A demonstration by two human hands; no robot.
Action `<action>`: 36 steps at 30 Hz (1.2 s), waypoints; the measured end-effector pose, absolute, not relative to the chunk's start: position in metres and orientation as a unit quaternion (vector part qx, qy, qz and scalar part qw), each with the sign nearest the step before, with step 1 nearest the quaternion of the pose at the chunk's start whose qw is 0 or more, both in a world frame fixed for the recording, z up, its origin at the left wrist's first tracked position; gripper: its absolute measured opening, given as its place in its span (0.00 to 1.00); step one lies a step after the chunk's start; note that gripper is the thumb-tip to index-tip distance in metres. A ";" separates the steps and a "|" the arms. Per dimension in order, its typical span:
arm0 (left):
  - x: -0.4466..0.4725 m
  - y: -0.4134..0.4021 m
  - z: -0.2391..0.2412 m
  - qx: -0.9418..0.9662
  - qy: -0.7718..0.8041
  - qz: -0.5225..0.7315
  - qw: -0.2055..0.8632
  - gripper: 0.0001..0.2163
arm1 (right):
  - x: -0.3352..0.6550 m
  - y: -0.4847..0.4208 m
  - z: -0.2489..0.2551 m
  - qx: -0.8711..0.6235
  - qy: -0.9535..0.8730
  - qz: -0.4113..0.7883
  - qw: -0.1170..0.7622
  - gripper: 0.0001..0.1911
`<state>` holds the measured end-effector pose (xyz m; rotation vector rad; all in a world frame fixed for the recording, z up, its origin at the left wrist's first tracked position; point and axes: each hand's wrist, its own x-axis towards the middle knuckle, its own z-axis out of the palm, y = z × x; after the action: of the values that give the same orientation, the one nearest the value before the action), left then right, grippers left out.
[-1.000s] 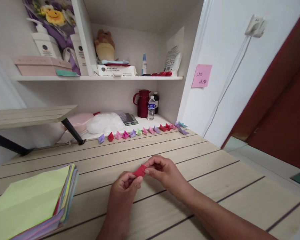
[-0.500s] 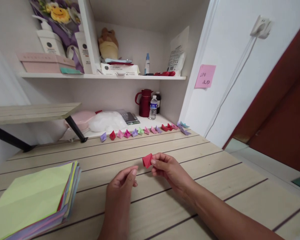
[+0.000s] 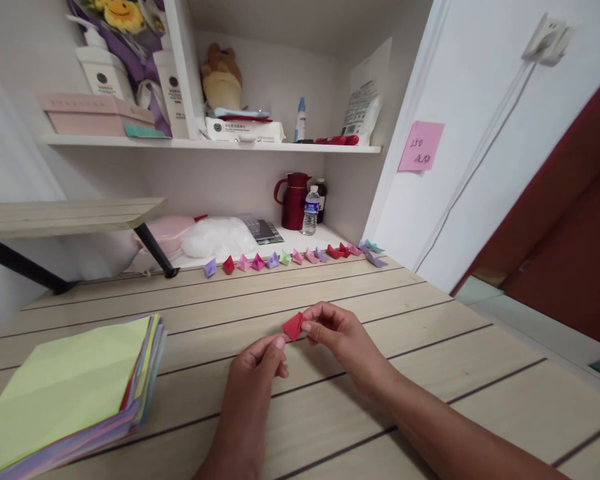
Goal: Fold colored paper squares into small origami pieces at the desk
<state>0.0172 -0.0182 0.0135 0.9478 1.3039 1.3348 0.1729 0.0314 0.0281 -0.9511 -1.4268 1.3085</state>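
1. Right hand (image 3: 337, 330) is pinching the red folded paper (image 3: 293, 327) by its right end, thumb against fingers.
2. Left hand (image 3: 256, 367) is curling, thumb tip close to forefinger, at the paper's lower left; can't tell whether it's gripping an edge or just resting beside it.
3. Paper is sitting between both hands, apparently above the middle of the table (image 3: 320, 413).
4. Step looks like shaping folds. Doing it well is calling for light fingertip pressure, the right hand steadying one end, the left working edge and crease without crushing the layers.
5. Right fingertips are covering that end, so fold details there aren't showing.
6. Paper stack (image 3: 75, 373) is lying left of the left hand, sheets fanning unevenly at the right side; a wide left swing would be risking a bump.
7. Small folded papers (image 3: 285, 258) are lining the table's back edge, crowding together at the right end.
8. Black leg (image 3: 153, 250) of the raised stand (image 3: 70, 217) is standing just left of that row.
9. Red jug (image 3: 295, 203) and water bottle (image 3: 311, 212) are standing behind the row.
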 end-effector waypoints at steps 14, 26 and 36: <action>0.017 -0.026 0.026 0.361 0.494 0.548 0.570 0.24 | 0.176 0.017 0.037 -0.340 -0.772 0.277 0.460 0.08; 0.016 -0.024 0.022 0.333 0.468 0.551 0.605 0.22 | 0.173 0.017 0.034 -0.330 -0.765 0.272 0.481 0.10; 0.019 -0.024 0.022 0.316 0.481 0.561 0.595 0.24 | 0.173 0.015 0.032 -0.319 -0.781 0.196 0.500 0.16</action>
<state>0.0187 -0.0245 0.0216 0.7351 1.1169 1.3031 0.1731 0.0146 0.0324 -0.7725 -1.8890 0.4747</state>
